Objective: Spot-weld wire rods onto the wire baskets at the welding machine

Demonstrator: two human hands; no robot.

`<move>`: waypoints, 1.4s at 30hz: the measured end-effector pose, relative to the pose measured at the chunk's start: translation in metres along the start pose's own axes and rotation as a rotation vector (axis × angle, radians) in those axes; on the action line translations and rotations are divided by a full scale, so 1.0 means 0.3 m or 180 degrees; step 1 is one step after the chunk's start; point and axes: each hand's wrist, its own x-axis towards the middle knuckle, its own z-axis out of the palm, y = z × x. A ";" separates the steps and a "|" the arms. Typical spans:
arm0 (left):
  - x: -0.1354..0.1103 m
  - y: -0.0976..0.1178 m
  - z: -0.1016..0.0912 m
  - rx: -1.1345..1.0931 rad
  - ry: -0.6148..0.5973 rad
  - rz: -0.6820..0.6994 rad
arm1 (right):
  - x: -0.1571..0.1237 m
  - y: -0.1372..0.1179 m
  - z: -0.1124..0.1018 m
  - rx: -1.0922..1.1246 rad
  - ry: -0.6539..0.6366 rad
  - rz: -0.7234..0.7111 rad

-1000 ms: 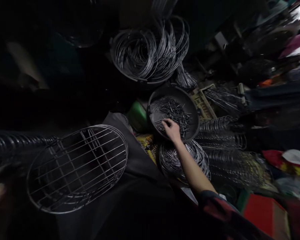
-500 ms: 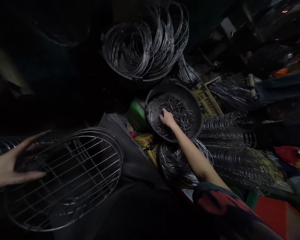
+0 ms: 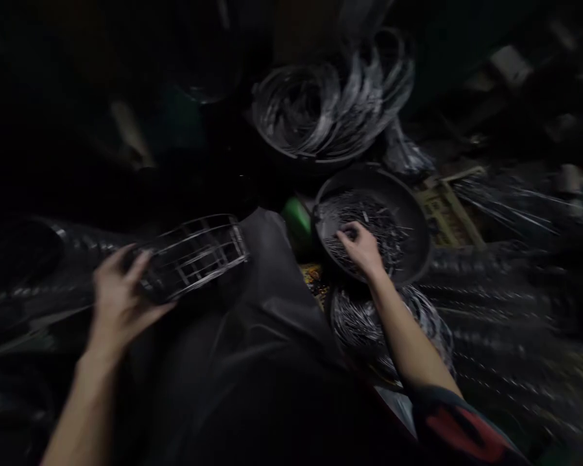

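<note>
the wire rack [image 3: 194, 255] lies tilted on the dark cloth [image 3: 252, 304] over the lap, just right of the left hand [image 3: 119, 301] and touching it. the pile of short wires [image 3: 369, 226] sits in a dark bowl [image 3: 412, 213] further right, under the right hand [image 3: 362, 246].

the left arm reaches forward from the lower left, wrist straight, palm down. the right arm stretches out from the lower right, forearm bare, a red-patterned sleeve [image 3: 459, 427] at the elbow, hand dipped into the bowl.

the left grip is wide, fingers spread over the near end of the rack, thumb along its lower edge; it rests on the rack, and whether it clamps it i cannot tell. the right grip is curled, fingertips down in the short wires; blur hides whether any are pinched.

behind the bowl a larger tub [image 3: 320, 152] holds wire hoops [image 3: 330, 103]. a green thing [image 3: 296, 217] shows left of the bowl, more coiled wire [image 3: 359, 317] below it.
</note>
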 end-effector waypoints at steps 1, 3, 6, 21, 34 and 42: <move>-0.010 0.022 0.001 0.0137 -0.0052 0.0259 | -0.042 -0.045 0.011 0.0518 0.0160 -0.0231; -0.012 0.061 0.016 0.0356 -0.0167 0.0526 | -0.130 -0.128 0.065 0.1447 0.0157 -0.0596; 0.005 0.085 0.039 0.0423 -0.0353 0.0422 | -0.232 -0.213 0.177 0.1708 -0.0506 -0.0870; 0.000 0.071 0.043 0.0258 -0.0310 0.0062 | -0.220 -0.679 0.248 -0.0228 -0.1216 -0.3133; 0.117 0.060 -0.156 -0.0123 0.0172 -0.0034 | -0.139 -0.854 0.187 -0.0318 0.0090 -0.4575; 0.197 0.037 -0.175 -0.0135 0.0504 0.0126 | -0.064 -0.910 0.171 -0.0390 0.0413 -0.4837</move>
